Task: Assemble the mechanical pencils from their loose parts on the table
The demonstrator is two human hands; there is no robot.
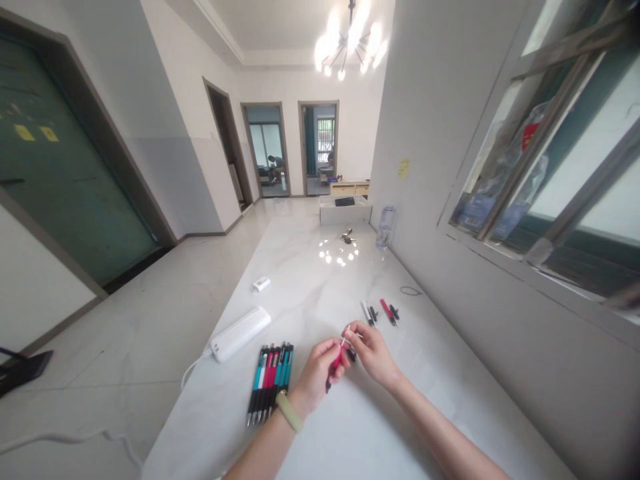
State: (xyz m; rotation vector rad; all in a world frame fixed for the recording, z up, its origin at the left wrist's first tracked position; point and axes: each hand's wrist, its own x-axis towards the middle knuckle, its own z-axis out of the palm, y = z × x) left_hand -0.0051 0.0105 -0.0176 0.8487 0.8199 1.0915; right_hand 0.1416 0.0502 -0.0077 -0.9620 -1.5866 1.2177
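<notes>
My left hand (pixel 319 373) is shut around a red pen barrel (pixel 335 364), whose lower end points down toward the table. My right hand (pixel 373 353) pinches a thin white refill-like piece (pixel 345 341) at the pen's upper end, and the two hands nearly touch. A small dark pen part (pixel 352 356) lies just under my right fingers. Left of my hands lies a tight row of several teal, red and black pens (pixel 269 383). Further up the table are loose pen parts (pixel 380 312) in red, black and silver, beyond my right hand.
The long white marble table (pixel 320 287) runs ahead, against a wall and window on the right. On it are a white power bank (pixel 240 333) with cable, a small white object (pixel 261 284), a thin black ring (pixel 411 291), keys (pixel 347 235), a water bottle (pixel 386 227) and a white box (pixel 345 209).
</notes>
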